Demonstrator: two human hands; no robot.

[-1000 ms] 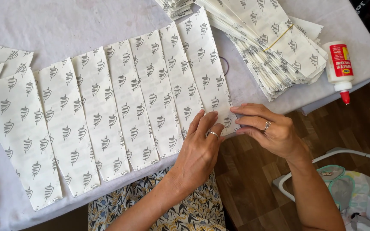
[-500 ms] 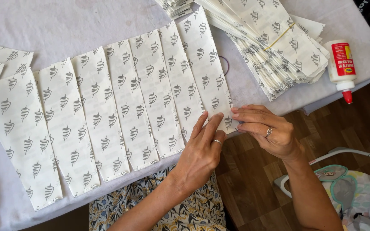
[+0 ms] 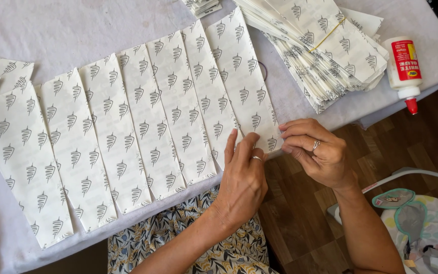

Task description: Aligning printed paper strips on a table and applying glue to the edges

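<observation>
I see the left hand (image 3: 242, 175) lying flat on the lower end of the rightmost white patterned paper strip (image 3: 244, 81), with the right hand (image 3: 315, 149) pinching that strip's bottom corner at the edge of the white-clothed table (image 3: 51, 25). A stack of matching paper strips (image 3: 325, 45) and a white glue bottle with red cap (image 3: 404, 68) lie at upper right.

Left hand (image 3: 242, 177) flat, palm down, fingers extended, right hand (image 3: 315, 152) curled, fingertips pinched together
</observation>
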